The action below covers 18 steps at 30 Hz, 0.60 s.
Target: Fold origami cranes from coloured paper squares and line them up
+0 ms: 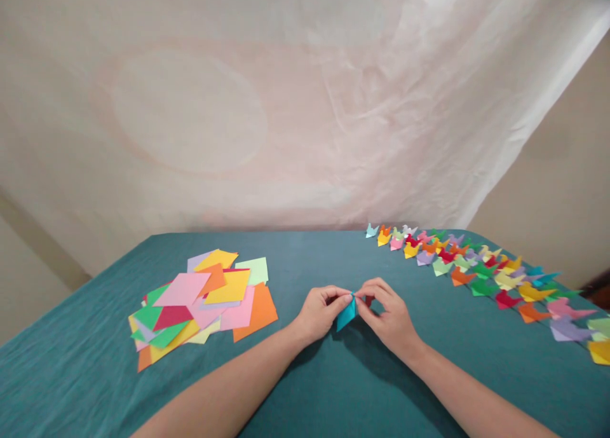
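Observation:
A small folded piece of blue paper [346, 317] is held up just above the cloth, between my two hands. My left hand [320, 312] pinches its upper edge from the left with thumb and forefinger. From the right, my right hand [388, 314] pinches the paper's top corner between thumb and fingertips. The fingertips of both hands nearly meet there and cover the corner's exact fold. Below the hands the paper hangs as a slanted, pointed shape.
Loose coloured paper squares [183, 298] lie in an overlapping pile on the left. Rows of small folded paper birds [483, 287] stand along the right side. A dark teal cloth [305, 253] covers the table, and a pale hanging sheet [295, 120] closes off the back.

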Tool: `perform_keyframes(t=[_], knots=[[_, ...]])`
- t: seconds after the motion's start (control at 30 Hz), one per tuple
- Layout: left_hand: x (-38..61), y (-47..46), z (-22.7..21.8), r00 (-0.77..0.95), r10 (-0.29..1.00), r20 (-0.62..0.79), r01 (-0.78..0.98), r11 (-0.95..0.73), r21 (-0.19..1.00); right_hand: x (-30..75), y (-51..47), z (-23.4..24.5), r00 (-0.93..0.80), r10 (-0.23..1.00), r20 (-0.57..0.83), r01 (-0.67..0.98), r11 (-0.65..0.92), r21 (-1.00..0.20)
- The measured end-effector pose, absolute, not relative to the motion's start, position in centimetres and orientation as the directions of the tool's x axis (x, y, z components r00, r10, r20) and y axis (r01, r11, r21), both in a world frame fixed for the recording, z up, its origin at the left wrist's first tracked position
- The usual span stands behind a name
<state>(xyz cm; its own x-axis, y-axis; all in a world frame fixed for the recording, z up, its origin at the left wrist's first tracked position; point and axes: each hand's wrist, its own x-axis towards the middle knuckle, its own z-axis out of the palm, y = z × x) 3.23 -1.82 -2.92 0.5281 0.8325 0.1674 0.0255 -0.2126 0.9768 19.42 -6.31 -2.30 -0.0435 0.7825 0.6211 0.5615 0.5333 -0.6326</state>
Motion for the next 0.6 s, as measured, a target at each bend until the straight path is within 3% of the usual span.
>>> perform_keyframes(t=[0.6], knots=[[3.16, -1.62, -2.82, 0.574, 0.811, 0.109, -0.062, -0.09, 0.994, 19.41, -5.99, -3.12, 0.035, 0.928, 0.372, 0.317, 0.343, -0.884]])
